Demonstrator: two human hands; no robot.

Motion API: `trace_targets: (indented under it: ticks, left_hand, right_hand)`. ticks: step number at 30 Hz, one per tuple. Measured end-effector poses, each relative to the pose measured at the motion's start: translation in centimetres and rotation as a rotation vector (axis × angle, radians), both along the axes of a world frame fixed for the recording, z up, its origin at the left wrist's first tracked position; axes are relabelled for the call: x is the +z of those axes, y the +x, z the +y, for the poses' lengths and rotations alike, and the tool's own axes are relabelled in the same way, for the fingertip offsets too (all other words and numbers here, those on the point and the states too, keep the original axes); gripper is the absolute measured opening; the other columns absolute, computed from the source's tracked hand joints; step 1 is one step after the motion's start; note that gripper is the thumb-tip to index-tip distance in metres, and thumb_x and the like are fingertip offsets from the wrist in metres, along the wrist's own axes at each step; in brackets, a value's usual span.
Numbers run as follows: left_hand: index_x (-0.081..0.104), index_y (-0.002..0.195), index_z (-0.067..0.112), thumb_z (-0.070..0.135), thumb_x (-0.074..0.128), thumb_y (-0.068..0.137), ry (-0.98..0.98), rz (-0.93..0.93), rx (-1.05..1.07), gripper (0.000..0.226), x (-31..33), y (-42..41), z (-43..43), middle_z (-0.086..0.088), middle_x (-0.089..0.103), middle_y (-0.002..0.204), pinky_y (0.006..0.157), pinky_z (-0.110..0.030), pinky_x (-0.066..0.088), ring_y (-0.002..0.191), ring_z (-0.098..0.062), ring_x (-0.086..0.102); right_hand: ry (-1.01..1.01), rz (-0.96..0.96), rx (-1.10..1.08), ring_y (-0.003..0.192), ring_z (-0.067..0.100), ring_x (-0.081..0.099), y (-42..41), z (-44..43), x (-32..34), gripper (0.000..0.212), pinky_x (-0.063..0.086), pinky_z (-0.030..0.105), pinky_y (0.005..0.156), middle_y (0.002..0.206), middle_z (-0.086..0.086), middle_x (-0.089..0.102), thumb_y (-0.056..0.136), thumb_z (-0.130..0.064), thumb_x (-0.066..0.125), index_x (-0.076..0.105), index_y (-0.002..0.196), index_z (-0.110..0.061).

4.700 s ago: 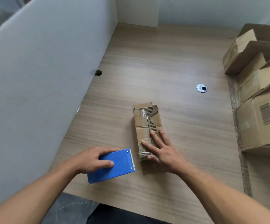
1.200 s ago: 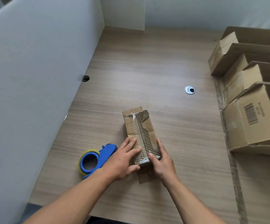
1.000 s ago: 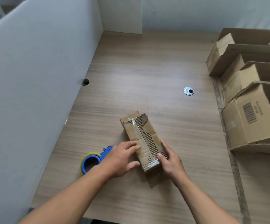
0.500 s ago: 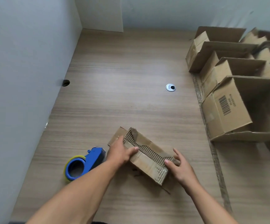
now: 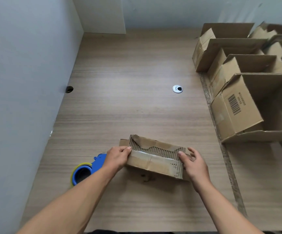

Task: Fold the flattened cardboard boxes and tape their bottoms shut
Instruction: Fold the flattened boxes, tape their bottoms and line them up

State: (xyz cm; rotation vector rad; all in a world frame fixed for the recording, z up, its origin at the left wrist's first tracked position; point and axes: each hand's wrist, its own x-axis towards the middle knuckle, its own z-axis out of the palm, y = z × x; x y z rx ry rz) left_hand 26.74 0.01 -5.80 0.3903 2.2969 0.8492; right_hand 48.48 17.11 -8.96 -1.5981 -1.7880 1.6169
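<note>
Small brown cardboard box (image 5: 153, 160) with a torn, taped top face, held crosswise at the near middle of the pale wooden worktop (image 5: 128, 98).
The left grip (image 5: 118, 157) pinches the box's left end, thumb on top. The right grip (image 5: 192, 163) clasps its right end. A blue tape dispenser with a yellow roll (image 5: 86, 171) lies just left of the left grip. Open brown cardboard boxes (image 5: 238, 107) stand along the right side.

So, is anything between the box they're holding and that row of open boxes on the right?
Nothing visible: only tabletop lies between the box and the open boxes. The tape dispenser sits on the opposite side.
</note>
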Motion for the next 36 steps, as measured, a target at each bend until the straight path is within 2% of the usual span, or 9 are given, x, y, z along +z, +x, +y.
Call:
trace_targets:
  ticks: [3,5,9,12,15,19,25,33,36]
  left_hand:
    - [0.067,0.081,0.020,0.034,0.050,0.101,0.030,-0.038,0.047,0.030,1.2,0.9,0.3,0.008,0.065,0.088,0.067,-0.029,0.038,0.091,-0.017,0.057]
    - [0.064,0.112,0.028,0.036,0.049,0.101,0.030,-0.096,0.044,0.020,1.9,1.7,0.3,0.012,0.061,0.109,0.079,-0.028,0.042,0.101,-0.014,0.054]
    - [0.049,0.137,0.032,0.051,0.056,0.091,-0.033,-0.177,-0.081,0.051,2.4,2.4,-0.9,0.001,0.062,0.127,0.094,-0.038,0.053,0.110,-0.020,0.060]
    - [0.023,0.155,0.026,0.045,0.060,0.093,-0.156,0.087,-0.265,0.075,2.6,1.9,-2.0,-0.007,0.043,0.152,0.108,-0.035,0.039,0.138,-0.025,0.042]
    - [0.011,0.157,0.039,0.042,0.066,0.091,-0.125,0.179,-0.557,0.086,2.3,1.8,-2.4,0.000,0.017,0.165,0.121,-0.034,0.022,0.150,-0.020,0.020]
    - [0.009,0.154,0.049,0.041,0.061,0.094,-0.101,0.092,-0.747,0.079,1.3,2.2,-2.7,0.006,0.033,0.158,0.116,-0.027,0.027,0.141,-0.011,0.034]
    - [0.026,0.152,0.046,0.028,0.049,0.102,-0.016,0.083,-0.349,0.057,-0.3,3.0,-3.9,-0.002,0.052,0.147,0.107,-0.025,0.036,0.131,-0.021,0.051]
    - [0.042,0.147,0.041,0.027,0.055,0.099,0.019,0.163,-0.173,0.052,-1.2,4.1,-3.8,-0.007,0.067,0.127,0.100,-0.036,0.049,0.112,-0.025,0.064]
    - [0.045,0.145,0.041,0.025,0.056,0.099,0.034,0.130,-0.135,0.050,-1.0,3.8,-4.2,-0.004,0.071,0.118,0.094,-0.035,0.053,0.102,-0.018,0.066]
  right_hand:
    - [0.071,-0.018,-0.010,0.111,0.022,0.063,-1.3,0.4,1.6,0.036,0.050,0.043,0.100,0.116,0.002,0.066,0.088,-0.038,0.073,0.059,0.119,-0.029]
    - [0.090,-0.052,0.069,0.123,0.023,0.056,-1.8,0.5,1.8,0.053,0.045,0.043,0.106,0.132,0.003,0.059,0.087,-0.036,0.074,0.055,0.135,-0.023]
    - [0.084,-0.126,0.207,0.136,0.022,0.045,-1.7,0.7,1.6,0.085,0.036,0.037,0.114,0.147,0.003,0.047,0.081,-0.038,0.078,0.037,0.152,-0.021]
    - [0.146,-0.154,0.348,0.132,0.021,0.050,-1.7,0.6,1.5,0.086,0.040,0.035,0.111,0.143,-0.001,0.053,0.073,-0.045,0.077,0.041,0.149,-0.026]
    - [0.216,-0.156,0.541,0.137,0.015,0.043,-2.6,0.9,2.3,0.081,0.031,0.019,0.108,0.147,-0.004,0.047,0.081,-0.029,0.078,0.037,0.152,-0.028]
    - [0.379,-0.136,0.669,0.136,0.017,0.044,-4.7,1.3,3.1,0.073,0.028,0.019,0.108,0.147,-0.002,0.047,0.088,-0.022,0.073,0.038,0.151,-0.030]
    - [0.478,-0.137,0.634,0.141,0.026,0.033,-5.7,-0.9,3.2,0.062,0.027,0.036,0.118,0.153,0.006,0.035,0.090,-0.035,0.070,0.046,0.146,-0.029]
    - [0.525,-0.182,0.840,0.151,0.031,-0.014,-3.1,-7.9,2.4,0.074,-0.005,0.032,0.118,0.166,0.002,-0.006,0.085,-0.056,0.067,0.036,0.150,-0.038]
    - [0.413,-0.222,0.963,0.144,0.038,-0.034,-2.9,-8.9,1.8,0.087,-0.006,0.046,0.119,0.163,-0.003,-0.023,0.078,-0.065,0.069,0.029,0.151,-0.042]
